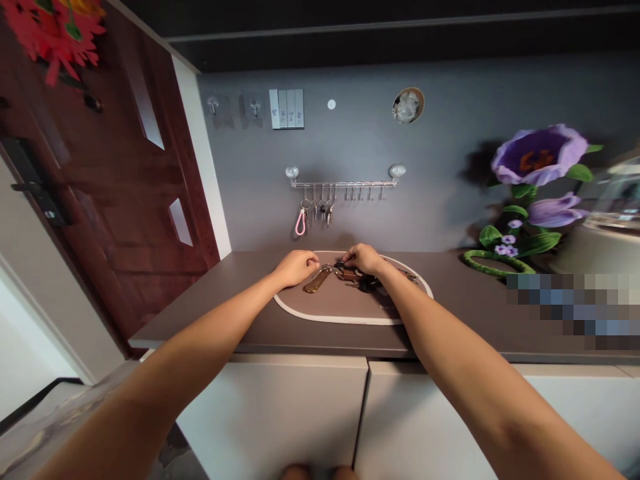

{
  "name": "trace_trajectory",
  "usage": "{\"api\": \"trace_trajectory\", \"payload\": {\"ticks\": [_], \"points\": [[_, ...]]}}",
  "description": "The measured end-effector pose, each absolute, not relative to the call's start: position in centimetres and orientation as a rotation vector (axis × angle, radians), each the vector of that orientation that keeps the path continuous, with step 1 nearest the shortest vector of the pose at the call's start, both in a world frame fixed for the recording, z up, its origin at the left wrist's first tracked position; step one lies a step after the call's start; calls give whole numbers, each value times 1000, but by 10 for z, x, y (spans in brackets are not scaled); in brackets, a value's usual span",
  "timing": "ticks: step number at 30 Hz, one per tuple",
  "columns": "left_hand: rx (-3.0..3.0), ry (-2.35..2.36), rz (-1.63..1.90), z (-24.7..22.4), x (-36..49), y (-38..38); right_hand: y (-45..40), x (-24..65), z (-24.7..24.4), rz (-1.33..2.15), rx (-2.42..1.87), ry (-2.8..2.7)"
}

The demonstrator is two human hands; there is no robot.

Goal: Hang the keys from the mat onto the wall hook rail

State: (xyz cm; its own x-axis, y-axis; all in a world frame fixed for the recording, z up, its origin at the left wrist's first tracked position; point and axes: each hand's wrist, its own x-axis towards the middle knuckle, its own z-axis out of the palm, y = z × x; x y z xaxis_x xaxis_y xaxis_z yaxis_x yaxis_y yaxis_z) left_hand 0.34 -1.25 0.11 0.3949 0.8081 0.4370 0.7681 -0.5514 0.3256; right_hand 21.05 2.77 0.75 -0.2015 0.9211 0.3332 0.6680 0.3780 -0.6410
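Observation:
On an oval mat (340,313) with a pale rim lies a bunch of keys (350,273) with metal rings, leather and dark pieces. A brown leather key fob (316,281) points toward the front left. My left hand (297,268) rests at the mat's left side, fingers curled, close to the metal ring of the fob; what they hold, if anything, is hidden. Thumb and fingers of my right hand (364,257) pinch a small dark piece that looks like a key head. My right wrist and forearm hide part of the bunch.
Above the mat, a clear hook rail (345,185) on the wall carries several keys (323,212) and a pink strap (301,223). Purple fabric flowers (540,157) and a pale lamp-like object (600,253) stand at right. A dark red door (115,173) is at left.

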Motion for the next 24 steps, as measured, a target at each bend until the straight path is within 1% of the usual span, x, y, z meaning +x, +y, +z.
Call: {"api": "trace_trajectory", "payload": {"ticks": [6, 14, 18, 24], "points": [[2573, 1439, 888, 2, 3, -14, 30, 211, 7, 369, -1392, -2006], [2588, 1420, 895, 1, 2, -12, 26, 213, 9, 362, -1414, -2042], [2574, 1432, 916, 1, 2, -11, 26, 212, 8, 421, -1393, -1982], [2577, 1423, 926, 2, 3, -13, 26, 213, 8, 608, -1307, -1844]]}}
